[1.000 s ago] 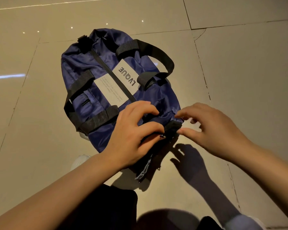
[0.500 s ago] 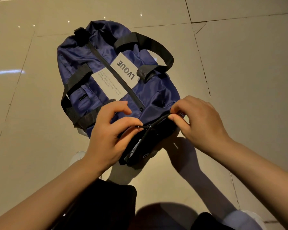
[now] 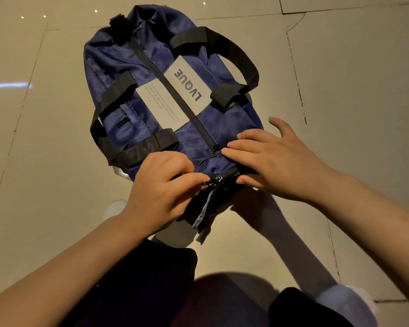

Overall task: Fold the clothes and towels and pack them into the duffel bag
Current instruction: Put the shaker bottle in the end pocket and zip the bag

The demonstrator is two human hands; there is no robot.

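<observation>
Now, seen from my remote seat, the hands work at the near end of the bag.

Bag: I see the navy duffel bag (image 3: pixel 137 74) lying flat on the tiled floor (image 3: pixel 354 90), stretching away from both hands, its long top zip (image 3: pixel 175 90) closed.

Left hand: my view shows the left hand (image 3: pixel 161 192) pinching the end-pocket zipper pull (image 3: pixel 216 179) between thumb and fingertips, at the bag's near end.

Right hand: the right hand (image 3: pixel 276 161) lies with straight fingers pressed flat on the fabric just beyond and right of the pull.

Change: half a second ago the right hand pinched the bag's edge; now it has flattened to steady the cloth, and the left has taken the pull.

Meaning: I judge the end pocket is being unzipped, so packing has not begun.

Clothes: I see no clothes or towels near either hand.

Handles: black straps (image 3: pixel 234 55) lie beyond the fingers.
</observation>
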